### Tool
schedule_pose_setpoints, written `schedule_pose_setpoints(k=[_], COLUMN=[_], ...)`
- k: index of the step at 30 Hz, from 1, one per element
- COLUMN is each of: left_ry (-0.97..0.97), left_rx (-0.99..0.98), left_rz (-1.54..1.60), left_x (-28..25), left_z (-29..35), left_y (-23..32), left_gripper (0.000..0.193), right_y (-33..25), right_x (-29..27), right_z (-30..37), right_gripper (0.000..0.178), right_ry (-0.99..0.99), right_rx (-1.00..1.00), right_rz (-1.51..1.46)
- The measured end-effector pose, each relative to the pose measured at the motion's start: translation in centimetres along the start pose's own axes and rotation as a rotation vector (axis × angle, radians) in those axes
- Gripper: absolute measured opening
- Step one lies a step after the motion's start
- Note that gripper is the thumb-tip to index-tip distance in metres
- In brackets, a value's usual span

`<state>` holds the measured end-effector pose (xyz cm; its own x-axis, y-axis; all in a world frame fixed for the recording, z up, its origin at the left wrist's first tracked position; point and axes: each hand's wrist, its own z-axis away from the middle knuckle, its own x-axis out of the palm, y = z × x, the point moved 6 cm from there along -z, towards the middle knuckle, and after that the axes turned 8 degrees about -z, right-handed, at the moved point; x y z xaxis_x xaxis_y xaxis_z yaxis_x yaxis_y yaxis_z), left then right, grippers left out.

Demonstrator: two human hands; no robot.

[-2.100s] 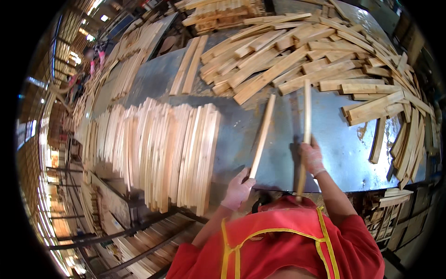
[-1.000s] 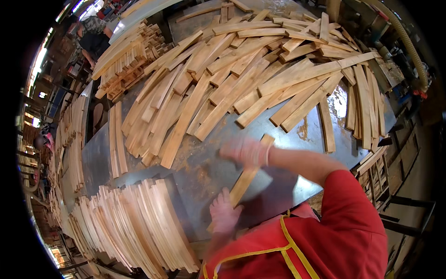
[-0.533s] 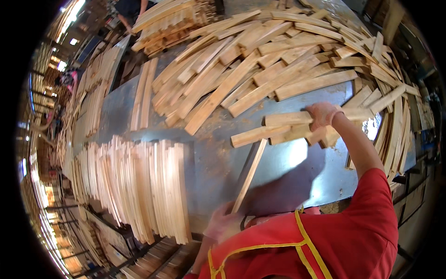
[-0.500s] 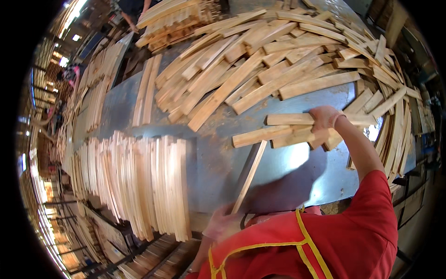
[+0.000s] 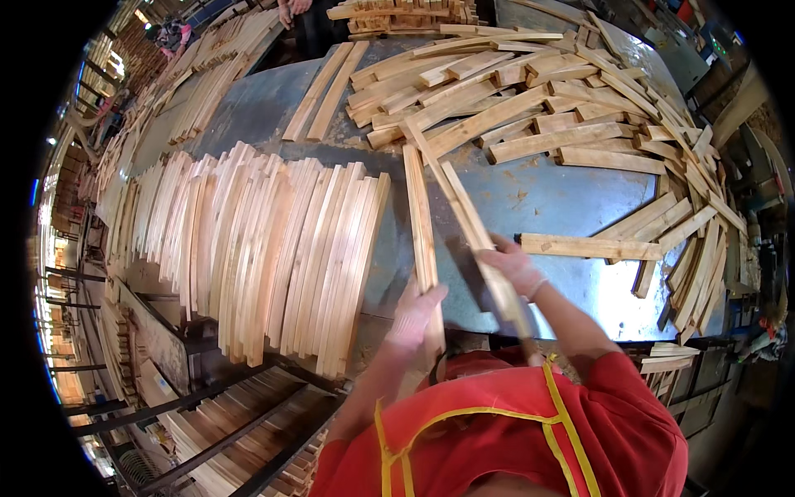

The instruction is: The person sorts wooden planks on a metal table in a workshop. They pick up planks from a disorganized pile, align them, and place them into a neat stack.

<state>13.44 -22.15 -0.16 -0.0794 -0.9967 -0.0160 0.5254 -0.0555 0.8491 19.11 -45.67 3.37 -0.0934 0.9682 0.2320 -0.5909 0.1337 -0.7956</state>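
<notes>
My left hand (image 5: 416, 311), in a thin pale glove, is closed round the lower part of a wooden strip (image 5: 421, 224) that points away from me; whether a second lies against it I cannot tell. My right hand (image 5: 513, 267), also gloved, grips a pair of wooden strips (image 5: 464, 207) slanting up to the left, their near ends blurred. Left of my hands, a long row of wooden strips (image 5: 281, 248) lies packed side by side. A single strip (image 5: 592, 247) rests on the metal table (image 5: 571, 199) to the right of my right hand.
A heap of loose strips (image 5: 538, 116) spreads over the table's far side and curves down the right. Two strips (image 5: 327, 91) lie apart at the far left. Beyond the table are a stacked pile (image 5: 406, 15) and another person's hands (image 5: 291, 10). A lower rack (image 5: 240, 439) stands at near left.
My right hand has come left and nearer with strips from the table's right side. My left hand has moved up with its strip, which now points straight away. The view has shifted.
</notes>
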Motion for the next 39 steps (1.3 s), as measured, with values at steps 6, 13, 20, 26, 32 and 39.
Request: schedule_pose_setpoints(k=[6,13,20,26,32,39], left_ry=[0.071,0.092,0.323,0.466,0.269,-0.119], left_rx=[-0.087,0.113,0.005,-0.093,0.413,0.961], left_rz=[-0.281,-0.935,-1.593,-1.982,-1.892,-1.717], left_x=[0.0,-5.0,-1.3,-7.4,4.6,29.0], left_z=[-3.7,4.8,1.0,0.3,-2.7,-6.0], left_y=[1.5,1.0,4.2,3.1,5.0,8.6], left_gripper=[0.099,0.068,0.104,0.094,0.104,0.106], right_y=[6.9,-2.6,1.6,-9.0,-10.8,-2.8], right_x=[5.5,8.4,9.7,-15.0,-48.0,-61.6], right_z=[-6.1,-4.7,-7.9,2.8,15.9,15.8], right_gripper=[0.067,0.038,0.071,0.057,0.084,0.109], right_ry=[0.241,-0.007,-0.253,-0.017,1.303,1.695], right_rx=[-0.106,-0.169,-0.191,-0.371,-0.108,-0.075], right_rz=[-0.151,1.017,0.838,1.074,0.814,-0.088])
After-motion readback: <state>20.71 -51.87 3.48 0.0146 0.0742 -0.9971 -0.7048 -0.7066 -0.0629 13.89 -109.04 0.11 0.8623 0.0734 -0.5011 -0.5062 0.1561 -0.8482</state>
